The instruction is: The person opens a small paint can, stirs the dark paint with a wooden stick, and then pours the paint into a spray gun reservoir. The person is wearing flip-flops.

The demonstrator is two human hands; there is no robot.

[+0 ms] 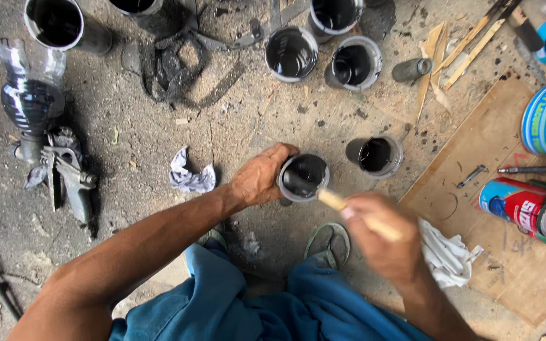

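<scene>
A short round pipe (303, 177) stands upright on the dirty floor (248, 120), right in front of the person. Its open end faces up and it is black inside. The left hand (261, 177) wraps around its left side and holds it tight. The right hand (383, 243) is just to the right and a bit lower, closed around a wooden stick (356, 215). The stick slants up and left, and its tip touches the pipe's rim. Both hands are close, but the left one is on the pipe. More black pipes (374, 155) stand farther off. A spray gun (67, 177) lies far left. Paint cans (529, 208) sit on cardboard (513, 271) at the right.
</scene>
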